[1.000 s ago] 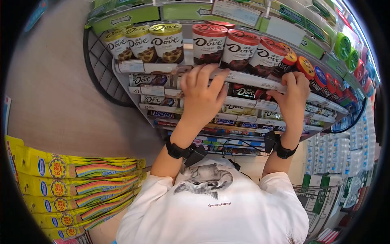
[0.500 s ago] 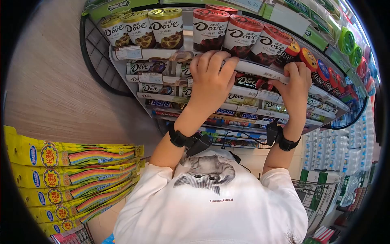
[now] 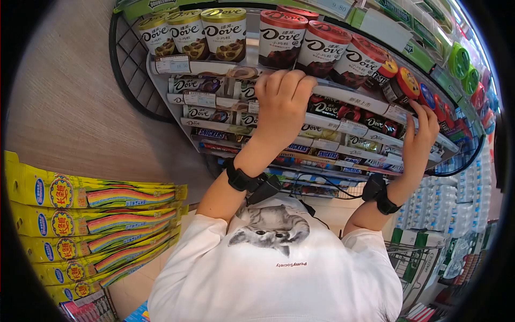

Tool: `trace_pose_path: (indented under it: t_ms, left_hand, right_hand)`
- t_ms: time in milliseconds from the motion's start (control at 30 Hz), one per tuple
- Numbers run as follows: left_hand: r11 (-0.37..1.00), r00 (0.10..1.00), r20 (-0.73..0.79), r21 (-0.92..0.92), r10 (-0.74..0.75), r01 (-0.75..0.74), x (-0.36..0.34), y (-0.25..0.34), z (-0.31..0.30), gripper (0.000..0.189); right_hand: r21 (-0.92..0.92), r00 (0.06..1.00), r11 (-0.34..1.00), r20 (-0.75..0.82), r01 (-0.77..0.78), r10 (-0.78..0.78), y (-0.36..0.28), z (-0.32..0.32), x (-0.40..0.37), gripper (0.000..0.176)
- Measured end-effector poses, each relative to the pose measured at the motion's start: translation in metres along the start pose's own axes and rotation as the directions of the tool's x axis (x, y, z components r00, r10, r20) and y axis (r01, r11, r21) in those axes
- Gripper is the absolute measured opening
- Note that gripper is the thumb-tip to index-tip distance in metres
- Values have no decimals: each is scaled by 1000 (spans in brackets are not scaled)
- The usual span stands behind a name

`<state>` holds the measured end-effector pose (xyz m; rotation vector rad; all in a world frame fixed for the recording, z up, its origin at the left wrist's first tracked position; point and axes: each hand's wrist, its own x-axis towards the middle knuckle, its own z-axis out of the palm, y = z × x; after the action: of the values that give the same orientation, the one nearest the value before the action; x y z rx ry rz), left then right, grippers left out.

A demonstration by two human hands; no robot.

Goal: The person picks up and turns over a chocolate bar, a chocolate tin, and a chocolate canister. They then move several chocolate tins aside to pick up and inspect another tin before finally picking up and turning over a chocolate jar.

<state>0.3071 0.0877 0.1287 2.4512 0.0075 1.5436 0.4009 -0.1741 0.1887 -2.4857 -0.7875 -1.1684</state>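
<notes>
My left hand (image 3: 281, 104) is curled over the front rail (image 3: 354, 99) of the top shelf, just below the red-lidded Dove tubs (image 3: 322, 45). To the right, my right hand (image 3: 421, 137) touches a lower shelf edge with its fingers stretched up and apart, holding nothing. It lies under the round red and orange tins (image 3: 405, 83). Gold-lidded Dove tubs (image 3: 222, 32) stand to the left of the red ones. Dove bars (image 3: 196, 86) fill the shelf beneath my left hand. Both wrists wear black bands.
Snickers bars (image 3: 212, 134) and other sweets fill the lower tiers. Yellow rainbow-candy packs (image 3: 80, 193) hang at the left. Green round containers (image 3: 456, 59) sit at the upper right. A wire basket (image 3: 413, 263) stands at the lower right, beside stacked white packs.
My right hand has let go of the top rail, slid right and down, and opened its fingers. My left hand has stayed on the rail.
</notes>
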Motion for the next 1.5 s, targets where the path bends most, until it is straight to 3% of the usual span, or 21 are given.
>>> trace_pose_path:
  t_ms: [100, 367, 667, 1067, 1267, 1333, 1500]
  left_hand:
    - [1000, 1000, -17, -12, -11, 11, -2, -1, 3, 34]
    - [1000, 998, -58, -11, -9, 8, -5, -2, 6, 34]
    - [1000, 997, -72, -12, -6, 5, -5, -3, 8, 33]
    - [999, 1000, -23, 37, 16, -15, -3, 0, 3, 33]
    - [999, 1000, -29, 36, 12, -11, -2, 1, 3, 33]
    - [999, 999, -30, 36, 14, -12, -3, 1, 3, 34]
    - [999, 1000, -13, 39, -2, 3, -3, 1, 3, 35]
  right_hand:
    - [-57, 996, 998, 80, -24, 28, 23, 1, -3, 22]
    - [57, 997, 997, 73, -43, 39, 22, 3, 2, 10]
    - [22, 997, 998, -52, -51, 53, 16, 12, -1, 10]
    - [19, 995, 997, -69, -75, 76, 17, 11, -2, 9]
    - [117, 996, 993, -80, -20, 30, 2, -2, 6, 21]
    - [221, 995, 974, 79, 43, -61, -12, -9, 4, 33]
    - [164, 989, 986, 143, 15, -39, -14, 9, -2, 42]
